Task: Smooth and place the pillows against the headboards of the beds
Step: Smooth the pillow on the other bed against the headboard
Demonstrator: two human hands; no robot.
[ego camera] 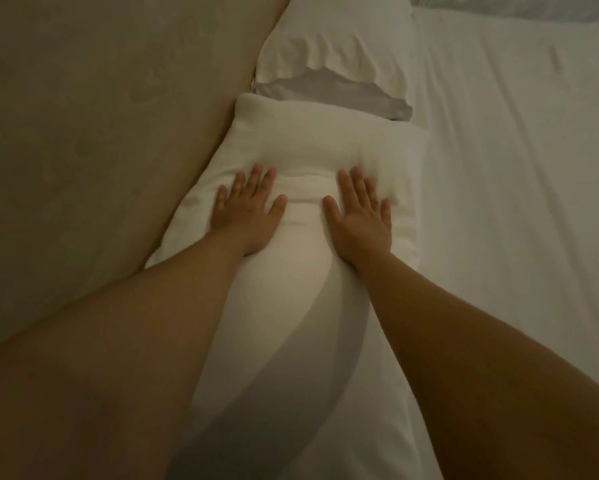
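Observation:
A white pillow lies along the beige padded headboard, its left side touching it. My left hand rests flat on the pillow's middle, fingers spread, palm down. My right hand lies flat beside it, a short gap between the thumbs. Neither hand holds anything. A fold of cloth runs between the two hands. A second white pillow sits farther along the headboard, its case end loose and a grey inner edge showing.
The white bed sheet spreads to the right of both pillows, lightly creased. My forearms cover the near part of the pillow and headboard. The room is dim.

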